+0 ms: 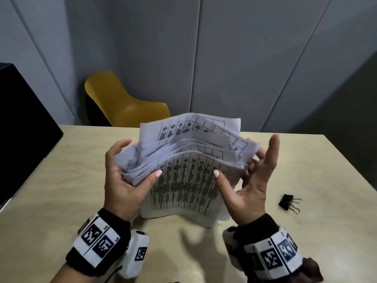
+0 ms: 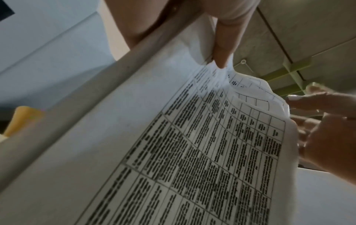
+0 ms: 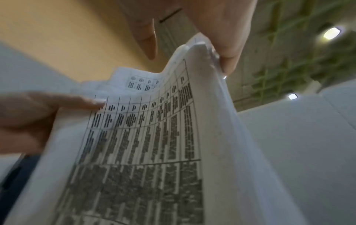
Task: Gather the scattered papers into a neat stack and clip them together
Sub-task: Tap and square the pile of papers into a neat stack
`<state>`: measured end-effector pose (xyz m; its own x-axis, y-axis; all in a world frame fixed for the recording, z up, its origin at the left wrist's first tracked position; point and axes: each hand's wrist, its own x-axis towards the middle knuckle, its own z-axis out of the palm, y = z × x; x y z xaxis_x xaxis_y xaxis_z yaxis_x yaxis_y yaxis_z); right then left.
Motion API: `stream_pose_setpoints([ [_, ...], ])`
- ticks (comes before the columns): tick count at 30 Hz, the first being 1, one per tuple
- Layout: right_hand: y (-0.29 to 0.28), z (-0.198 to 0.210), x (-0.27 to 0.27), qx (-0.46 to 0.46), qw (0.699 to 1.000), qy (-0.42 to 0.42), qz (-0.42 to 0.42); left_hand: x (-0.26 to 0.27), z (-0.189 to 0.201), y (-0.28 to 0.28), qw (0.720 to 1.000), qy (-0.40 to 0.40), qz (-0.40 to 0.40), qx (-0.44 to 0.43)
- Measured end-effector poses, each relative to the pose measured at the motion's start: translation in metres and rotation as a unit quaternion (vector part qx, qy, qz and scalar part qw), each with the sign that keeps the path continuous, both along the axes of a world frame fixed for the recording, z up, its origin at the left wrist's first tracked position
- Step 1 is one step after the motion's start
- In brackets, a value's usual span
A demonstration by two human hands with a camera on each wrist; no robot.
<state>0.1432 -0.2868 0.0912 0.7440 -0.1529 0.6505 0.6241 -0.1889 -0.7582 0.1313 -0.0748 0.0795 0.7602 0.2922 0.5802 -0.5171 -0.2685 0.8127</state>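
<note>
A loose bundle of printed papers (image 1: 183, 180) stands on its bottom edge on the table, its top edges uneven and fanned out. My left hand (image 1: 132, 168) grips its left side, thumb on the front sheet and fingers behind. My right hand (image 1: 238, 166) holds the right side, thumb on the front, some fingers curled behind and the index finger pointing straight up. A black binder clip (image 1: 288, 203) lies on the table to the right of my right hand. Both wrist views show the papers (image 2: 192, 152) (image 3: 154, 137) close up, pinched by fingers (image 2: 223, 45) (image 3: 231, 53).
The light wooden table (image 1: 61, 190) ends at its far edge just behind the papers. A yellow chair (image 1: 122, 103) stands beyond it. A black object (image 1: 20, 123) sits at the table's left edge. Grey wall panels are behind.
</note>
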Motion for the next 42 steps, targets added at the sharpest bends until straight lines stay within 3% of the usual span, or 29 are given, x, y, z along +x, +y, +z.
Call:
stream_pose_setpoints([
  [2, 0.000, 0.003, 0.003, -0.103, 0.990, -0.071, -0.057, 0.001, 0.001, -0.001, 0.999, -0.038, 0.016, -0.006],
  [4, -0.002, 0.002, 0.007, -0.170, 0.979, -0.080, -0.084, 0.001, 0.000, 0.005, 0.995, -0.083, 0.048, 0.012],
  [8, -0.006, -0.002, 0.007, -0.160, 0.984, -0.021, -0.076, -0.002, -0.002, 0.017, 0.971, -0.143, 0.120, 0.147],
  [12, -0.004, -0.001, 0.006, -0.161, 0.984, -0.025, -0.074, -0.006, 0.004, 0.017, 0.946, -0.179, 0.149, 0.225],
  [19, 0.001, 0.010, 0.009, -0.215, 0.972, -0.023, -0.094, -0.004, 0.008, 0.018, 0.938, -0.170, 0.133, 0.271],
  [28, 0.001, 0.013, 0.010, -0.221, 0.970, -0.009, -0.102, -0.007, 0.014, 0.015, 0.964, -0.097, 0.116, 0.219],
  [31, -0.001, 0.011, 0.009, -0.213, 0.975, 0.010, -0.068, -0.005, 0.015, 0.018, 0.974, -0.092, 0.067, 0.198],
  [35, -0.004, 0.010, 0.009, -0.203, 0.979, 0.000, -0.030, -0.005, 0.013, 0.020, 0.991, -0.028, -0.003, 0.131],
  [37, -0.005, 0.010, 0.010, -0.180, 0.984, -0.008, -0.007, -0.004, 0.012, 0.021, 0.994, -0.004, -0.034, 0.104],
  [42, -0.014, 0.006, 0.013, -0.075, 0.994, 0.064, 0.041, -0.001, 0.011, 0.025, 0.995, 0.057, -0.078, 0.012],
])
